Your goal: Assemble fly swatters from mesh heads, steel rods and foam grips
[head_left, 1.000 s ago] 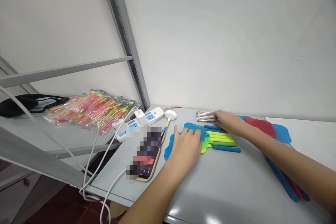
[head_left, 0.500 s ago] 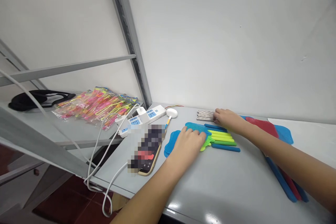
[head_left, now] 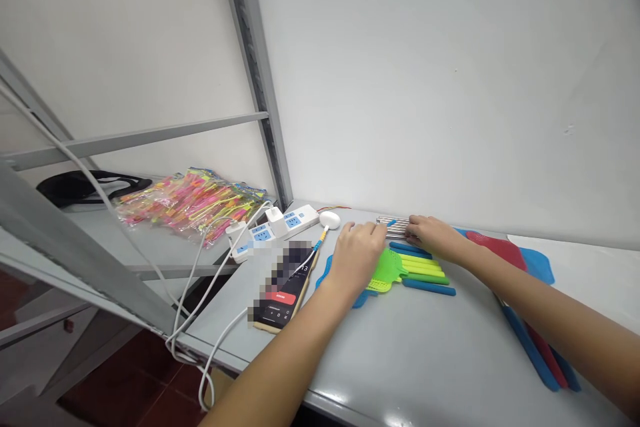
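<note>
My left hand (head_left: pixel 357 253) is closed over the fly swatter pile, its fingers curled. A small blue tip (head_left: pixel 393 222) pokes out past these fingers over the metal rods; it looks like part of a blue fly swatter head, mostly hidden by the hand. Below lies a green fly swatter head (head_left: pixel 387 271) on blue ones. Yellow and green handles (head_left: pixel 423 268) and blue handles (head_left: pixel 429 287) point right. Near the wall, my right hand (head_left: pixel 433 237) has its fingers closed about the right ends of the bundle of thin silver metal rods (head_left: pixel 395 230).
Left of the pile lie a phone (head_left: pixel 285 290), a white round device (head_left: pixel 330 219) and a power strip (head_left: pixel 295 221) with white cables (head_left: pixel 220 337). Red (head_left: pixel 500 248) and blue swatters lie under my right forearm. Colourful bagged items (head_left: pixel 200 203) rest beyond the metal shelf post (head_left: pixel 260 73).
My left hand has shifted up and right towards the rods. The blue head on top has left its place, baring the green one. My right hand stays by the rods.
</note>
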A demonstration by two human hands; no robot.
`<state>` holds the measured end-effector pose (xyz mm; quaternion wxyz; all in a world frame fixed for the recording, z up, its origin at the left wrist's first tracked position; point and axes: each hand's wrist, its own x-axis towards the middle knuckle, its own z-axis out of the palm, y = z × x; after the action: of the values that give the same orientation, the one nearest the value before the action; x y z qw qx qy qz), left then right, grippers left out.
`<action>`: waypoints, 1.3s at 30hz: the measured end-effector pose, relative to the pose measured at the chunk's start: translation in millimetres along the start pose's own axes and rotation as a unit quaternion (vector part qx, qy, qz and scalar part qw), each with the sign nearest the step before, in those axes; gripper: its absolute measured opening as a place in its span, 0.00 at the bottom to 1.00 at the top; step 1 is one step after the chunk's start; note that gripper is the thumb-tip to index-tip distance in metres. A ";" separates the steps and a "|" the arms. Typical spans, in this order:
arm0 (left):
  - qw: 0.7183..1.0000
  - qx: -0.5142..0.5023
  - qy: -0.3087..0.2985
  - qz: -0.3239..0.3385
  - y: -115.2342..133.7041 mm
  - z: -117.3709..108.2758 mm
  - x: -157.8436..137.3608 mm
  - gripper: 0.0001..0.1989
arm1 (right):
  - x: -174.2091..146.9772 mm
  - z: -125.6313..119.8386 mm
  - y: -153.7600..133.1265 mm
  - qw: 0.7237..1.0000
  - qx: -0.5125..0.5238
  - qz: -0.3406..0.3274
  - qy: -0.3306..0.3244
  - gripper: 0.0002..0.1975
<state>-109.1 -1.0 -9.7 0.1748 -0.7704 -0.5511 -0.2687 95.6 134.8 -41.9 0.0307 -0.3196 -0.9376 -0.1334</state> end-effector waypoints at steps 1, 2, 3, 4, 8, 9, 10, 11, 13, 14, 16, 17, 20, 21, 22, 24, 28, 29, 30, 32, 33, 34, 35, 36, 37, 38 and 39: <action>1.000 -0.011 0.025 -0.014 -5.0 -2.9 6.9 0.09 | 0.8 -0.2 -0.8 1.000 0.003 0.001 0.001 0.09; 0.998 -0.023 0.052 -0.029 -10.2 -6.0 13.9 0.09 | 1.5 -0.6 -1.7 1.000 0.006 0.002 0.003 0.09; 0.995 -0.035 0.080 -0.045 -15.0 -9.2 20.5 0.11 | 1.9 -1.2 -2.4 1.000 0.009 0.004 0.007 0.09; 0.992 -0.044 0.106 -0.060 -18.8 -12.3 26.3 0.12 | 2.1 -2.2 -2.5 1.000 0.011 0.009 0.011 0.09; 0.954 -0.153 0.241 -0.097 -15.1 -19.8 34.6 0.14 | -3.7 -11.2 4.0 0.998 0.026 0.054 0.033 0.07; 0.938 -0.201 0.267 -0.094 -9.3 -19.9 32.4 0.13 | -7.8 -15.2 6.4 0.996 0.029 0.069 0.038 0.07; 0.923 -0.247 0.281 -0.089 -2.1 -19.7 29.0 0.13 | -13.3 -20.2 8.1 0.994 0.037 0.090 0.044 0.08; 0.913 -0.286 0.280 -0.085 5.9 -19.4 24.4 0.13 | -20.2 -26.1 8.6 0.990 0.050 0.117 0.053 0.09; 0.908 -0.336 0.237 -0.082 22.6 -20.2 13.8 0.13 | -38.0 -40.2 3.5 0.972 0.101 0.190 0.089 0.10; 0.907 -0.357 0.208 -0.080 30.6 -21.7 8.3 0.13 | -48.3 -48.0 -2.4 0.956 0.138 0.229 0.119 0.11; 0.904 -0.397 0.147 -0.064 45.0 -26.7 -1.8 0.14 | -69.9 -62.8 -20.1 0.915 0.219 0.280 0.192 0.11; 0.900 -0.415 0.122 -0.051 51.4 -29.8 -6.2 0.14 | -80.2 -69.0 -30.7 0.894 0.254 0.295 0.224 0.11; 0.883 -0.462 0.085 -0.006 67.9 -37.1 -16.3 0.17 | -103.5 -79.7 -60.0 0.809 0.375 0.327 0.315 0.16; 0.877 -0.474 0.079 0.008 72.6 -37.9 -18.7 0.21 | -108.2 -80.8 -66.9 0.770 0.434 0.318 0.343 0.18; 0.874 -0.481 0.069 0.019 77.0 -37.8 -20.8 0.24 | -111.6 -81.0 -71.9 0.728 0.492 0.303 0.369 0.20; 0.881 -0.471 0.033 0.031 84.3 -35.7 -23.9 0.27 | -115.6 -80.3 -77.0 0.654 0.588 0.255 0.401 0.20; 0.917 -0.392 -0.072 0.015 90.4 -28.6 -26.1 0.17 | -124.4 -79.5 -80.3 0.615 0.649 0.234 0.381 0.18; 0.921 -0.380 -0.089 0.011 90.4 -26.9 -25.9 0.16 | -127.7 -79.3 -81.2 0.617 0.650 0.251 0.365 0.19; 0.923 -0.373 -0.099 0.009 89.9 -25.3 -25.4 0.15 | -131.2 -79.2 -82.1 0.617 0.647 0.270 0.356 0.19; 0.924 -0.366 -0.106 0.010 88.4 -22.2 -24.0 0.16 | -137.4 -79.0 -82.9 0.610 0.638 0.298 0.363 0.20; 0.925 -0.365 -0.109 0.010 87.6 -20.7 -23.2 0.16 | -139.5 -79.1 -82.5 0.601 0.636 0.305 0.376 0.20; 0.925 -0.363 -0.114 0.008 86.8 -19.3 -22.2 0.16 | -140.8 -79.2 -81.7 0.586 0.639 0.311 0.390 0.21; 0.924 -0.362 -0.123 0.009 86.2 -18.0 -21.2 0.16 | -141.3 -79.4 -80.4 0.570 0.646 0.316 0.397 0.21; 0.922 -0.361 -0.136 0.012 85.5 -16.8 -20.1 0.15 | -141.2 -79.5 -79.1 0.557 0.655 0.322 0.398 0.21; 0.920 -0.361 -0.152 0.018 84.8 -15.7 -19.0 0.15 | -140.6 -79.5 -78.1 0.548 0.662 0.329 0.392 0.22; 0.917 -0.360 -0.168 0.026 84.1 -14.7 -17.8 0.14 | -139.8 -79.3 -77.4 0.544 0.668 0.335 0.381 0.22; 0.914 -0.361 -0.183 0.035 83.3 -13.7 -16.6 0.14 | -138.9 -78.7 -77.2 0.546 0.671 0.340 0.368 0.23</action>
<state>-37.6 -48.9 -6.7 -0.2102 -0.8354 -0.4115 -0.2975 156.9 -27.2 -3.8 0.6218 -0.4237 -0.4816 0.4493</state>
